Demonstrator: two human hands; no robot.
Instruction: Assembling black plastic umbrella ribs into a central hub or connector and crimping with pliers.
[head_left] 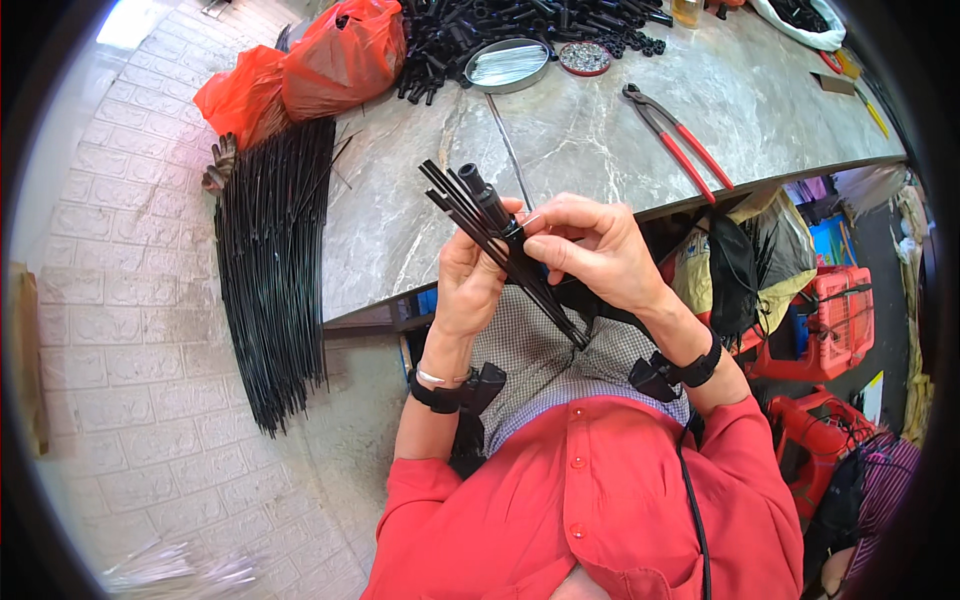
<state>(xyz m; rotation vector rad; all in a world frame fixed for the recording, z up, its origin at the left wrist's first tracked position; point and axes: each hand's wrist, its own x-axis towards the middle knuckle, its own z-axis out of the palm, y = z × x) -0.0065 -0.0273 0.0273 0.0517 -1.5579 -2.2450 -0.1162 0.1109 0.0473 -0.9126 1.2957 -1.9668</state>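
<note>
In my left hand I hold a small bunch of thin black rods, slanting down toward my lap. A black ribbed tubular fitting with a hollow end sticks up from the same grip. My right hand is closed in a pinch beside the fitting's lower end. A thin silvery bit, like a wire or pin, shows faintly at its fingertips, too small to name surely. Both hands are over the table's front edge, above my lap.
On the grey marbled table lie red-handled pliers, an oval tin of silvery pins, a round dish of small metal parts and piled black tubes. Long black rods overhang the left edge beside red bags. Red plastic crates stand right.
</note>
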